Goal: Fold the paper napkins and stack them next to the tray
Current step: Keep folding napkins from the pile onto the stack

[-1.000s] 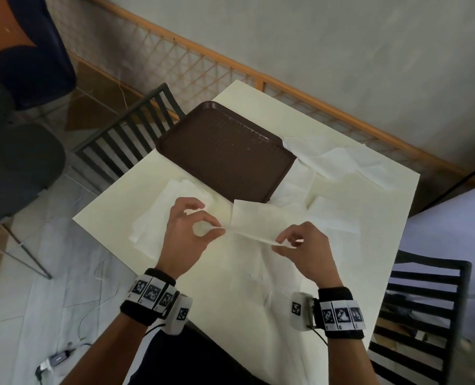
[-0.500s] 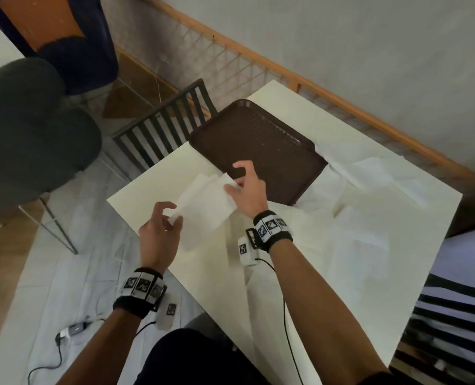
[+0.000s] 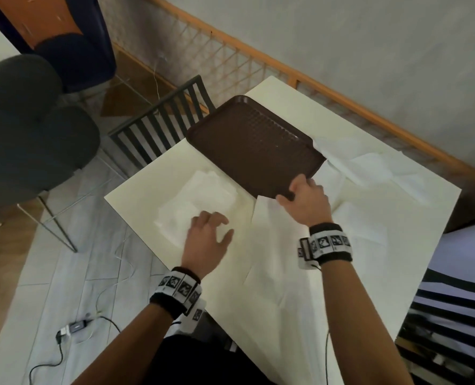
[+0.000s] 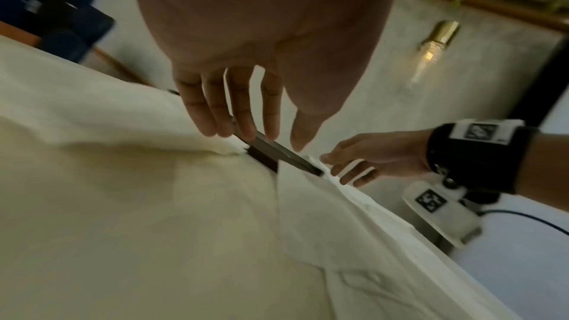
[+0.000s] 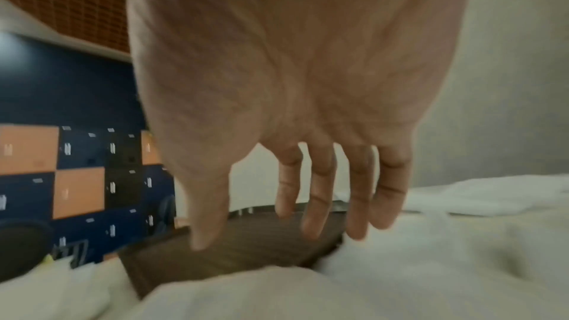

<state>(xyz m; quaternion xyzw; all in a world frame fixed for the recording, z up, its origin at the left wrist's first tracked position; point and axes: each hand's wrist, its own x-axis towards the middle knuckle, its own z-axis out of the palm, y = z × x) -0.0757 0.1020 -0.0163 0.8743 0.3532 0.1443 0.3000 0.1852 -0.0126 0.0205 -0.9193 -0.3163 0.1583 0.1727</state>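
The brown tray (image 3: 253,145) lies at the table's far side. A stack of folded white napkins (image 3: 197,204) sits just left of its near edge. My left hand (image 3: 216,226) hovers over the stack's near right corner, fingers spread and holding nothing; the left wrist view shows those fingers (image 4: 243,128) straight. My right hand (image 3: 291,190) is at the tray's near corner (image 5: 246,259), fingers hanging straight and holding nothing. Below it lies a large unfolded napkin (image 3: 272,240). More loose napkins (image 3: 364,168) lie right of the tray.
The cream table (image 3: 147,195) ends close to the stack on the left. A dark slatted chair (image 3: 161,126) stands behind that edge and another (image 3: 447,315) at the right. A wooden rail (image 3: 341,87) runs along the wall.
The folded napkin that both hands carried leftward now lies on the stack. Both hands have let go. My right hand has moved right to the tray's near corner.
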